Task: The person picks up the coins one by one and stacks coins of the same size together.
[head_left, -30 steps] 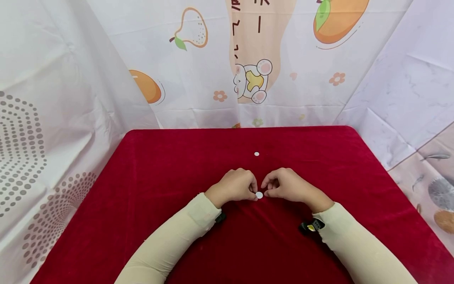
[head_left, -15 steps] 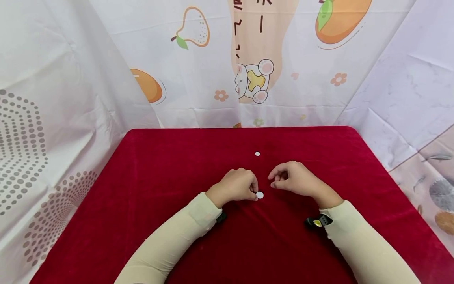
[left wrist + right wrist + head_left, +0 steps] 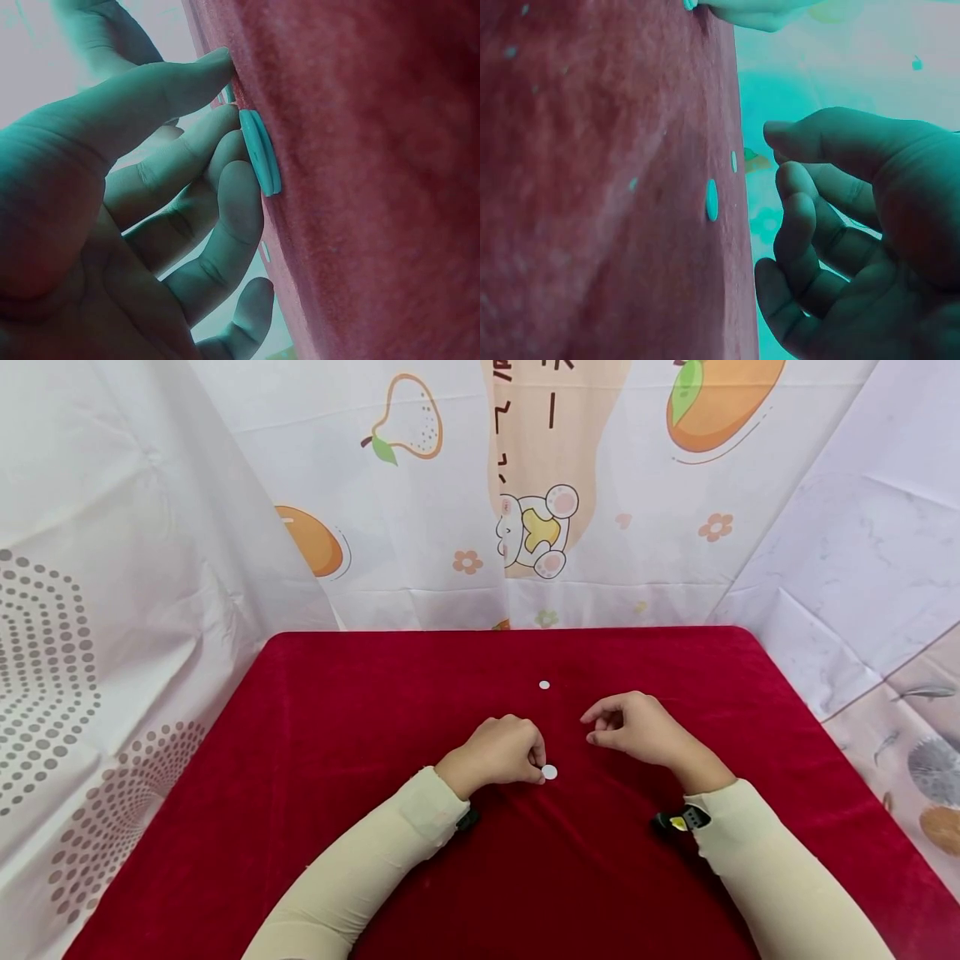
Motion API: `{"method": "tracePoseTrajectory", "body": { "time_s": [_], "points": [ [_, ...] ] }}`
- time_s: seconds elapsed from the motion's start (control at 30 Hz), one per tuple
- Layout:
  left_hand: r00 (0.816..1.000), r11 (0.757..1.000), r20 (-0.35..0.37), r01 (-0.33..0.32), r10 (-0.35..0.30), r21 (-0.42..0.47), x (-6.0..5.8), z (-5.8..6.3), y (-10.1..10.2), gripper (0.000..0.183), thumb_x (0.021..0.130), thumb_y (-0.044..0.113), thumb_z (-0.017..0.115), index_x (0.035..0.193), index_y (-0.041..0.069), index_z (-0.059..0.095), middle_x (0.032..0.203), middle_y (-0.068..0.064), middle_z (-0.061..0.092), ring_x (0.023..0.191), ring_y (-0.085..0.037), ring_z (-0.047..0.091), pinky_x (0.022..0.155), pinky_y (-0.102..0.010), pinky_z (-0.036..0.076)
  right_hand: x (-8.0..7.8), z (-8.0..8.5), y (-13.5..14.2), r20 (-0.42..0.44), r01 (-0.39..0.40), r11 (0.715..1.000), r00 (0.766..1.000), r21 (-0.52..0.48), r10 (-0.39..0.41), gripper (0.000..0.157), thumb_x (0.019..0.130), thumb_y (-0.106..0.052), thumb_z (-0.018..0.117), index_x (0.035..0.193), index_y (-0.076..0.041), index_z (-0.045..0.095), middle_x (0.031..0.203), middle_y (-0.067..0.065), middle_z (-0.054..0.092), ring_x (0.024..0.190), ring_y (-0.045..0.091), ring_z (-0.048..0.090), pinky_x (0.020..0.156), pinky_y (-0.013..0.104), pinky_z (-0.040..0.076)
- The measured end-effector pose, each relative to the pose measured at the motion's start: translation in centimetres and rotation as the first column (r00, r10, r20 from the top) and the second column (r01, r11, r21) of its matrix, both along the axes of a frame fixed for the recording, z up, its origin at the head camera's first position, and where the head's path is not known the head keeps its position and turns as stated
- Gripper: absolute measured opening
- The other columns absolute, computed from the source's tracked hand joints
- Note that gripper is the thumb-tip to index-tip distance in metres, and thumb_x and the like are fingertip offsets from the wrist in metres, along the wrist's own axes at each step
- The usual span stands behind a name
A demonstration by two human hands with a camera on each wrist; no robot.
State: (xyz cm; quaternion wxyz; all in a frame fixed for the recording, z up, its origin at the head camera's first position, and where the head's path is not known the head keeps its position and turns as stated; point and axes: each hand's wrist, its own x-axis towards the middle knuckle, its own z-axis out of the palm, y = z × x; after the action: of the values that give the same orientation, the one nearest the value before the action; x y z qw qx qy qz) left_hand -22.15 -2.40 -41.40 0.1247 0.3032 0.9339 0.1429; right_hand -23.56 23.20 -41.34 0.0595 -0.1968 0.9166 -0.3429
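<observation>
Near the middle of the red-covered table, my left hand (image 3: 498,752) stays low with its fingers bent and its fingertips at the left edge of a white disc (image 3: 549,772). Seen from the left wrist, that disc (image 3: 260,152) looks like two thin layers, one on the other, flat on the cloth. The thumb stands apart from it there, while bent fingers (image 3: 241,180) meet its side. My right hand (image 3: 637,727) hovers to the right, loosely curled, with nothing between thumb and fingers. Farther back lies a smaller-looking white disc (image 3: 543,685).
Red cloth (image 3: 375,693) covers the table, whose far edge meets a white curtain (image 3: 420,527) printed with fruit and flowers. Another pale oval (image 3: 734,161) appears beyond the disc (image 3: 712,200) in the right wrist view; what it is cannot be told.
My right hand has left the near white disc and moved back and to the right, rising a little. The left hand and both discs stay in place.
</observation>
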Motion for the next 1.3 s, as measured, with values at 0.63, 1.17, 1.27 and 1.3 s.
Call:
{"method": "tracePoseTrajectory", "body": {
  "time_s": [0.63, 1.17, 1.27, 1.3],
  "points": [
    [1.000, 1.000, -0.005, 0.006, -0.006, 0.021, 0.0, -0.1, -0.2, 0.013, 0.083, 0.033, 0.088, 0.078, 0.031, 0.076, 0.070, 0.023, 0.065, 0.069, 0.001, 0.058, 0.073, -0.028, 0.048, -0.7, -0.9, 1.3, 0.072, 0.047, 0.996, 0.996, 0.073, -0.053, 0.022, 0.087, -0.022, 0.085, 0.105, -0.011, 0.080, 0.082, -0.002, 0.071, 0.074, 0.014, 0.062, 0.068, 0.029, 0.051],
    [1.000, 1.000, -0.004, 0.006, -0.006, 0.020, 0.0, -0.2, -0.1, 0.013, 0.083, 0.033, 0.088, 0.077, 0.031, 0.076, 0.069, 0.023, 0.064, 0.068, 0.000, 0.058, 0.073, -0.028, 0.048, -0.7, -1.0, 1.6, 0.075, 0.047, 0.994, 0.996, 0.100, -0.055, 0.014, 0.084, -0.021, 0.086, 0.098, -0.018, 0.083, 0.082, -0.005, 0.073, 0.078, 0.013, 0.064, 0.069, 0.028, 0.053],
    [1.000, 1.000, -0.001, 0.005, -0.005, 0.021, -0.1, -0.3, -0.1, 0.013, 0.083, 0.034, 0.088, 0.077, 0.031, 0.076, 0.069, 0.023, 0.064, 0.068, 0.000, 0.058, 0.073, -0.028, 0.048, -0.7, -1.1, 1.6, 0.082, 0.049, 0.994, 0.995, 0.099, -0.057, 0.013, 0.084, -0.020, 0.086, 0.096, -0.019, 0.083, 0.081, -0.006, 0.073, 0.077, 0.013, 0.064, 0.068, 0.027, 0.053],
    [1.000, 1.000, 0.000, 0.004, -0.004, 0.021, -0.1, -0.3, -0.1, 0.014, 0.083, 0.034, 0.088, 0.076, 0.032, 0.076, 0.069, 0.023, 0.064, 0.068, 0.000, 0.058, 0.073, -0.028, 0.047, -0.7, -1.1, 1.6, 0.084, 0.043, 0.994, 0.995, 0.098, -0.052, 0.013, 0.084, -0.020, 0.086, 0.096, -0.019, 0.083, 0.081, -0.006, 0.073, 0.078, 0.013, 0.064, 0.068, 0.027, 0.053]
  ]
}}
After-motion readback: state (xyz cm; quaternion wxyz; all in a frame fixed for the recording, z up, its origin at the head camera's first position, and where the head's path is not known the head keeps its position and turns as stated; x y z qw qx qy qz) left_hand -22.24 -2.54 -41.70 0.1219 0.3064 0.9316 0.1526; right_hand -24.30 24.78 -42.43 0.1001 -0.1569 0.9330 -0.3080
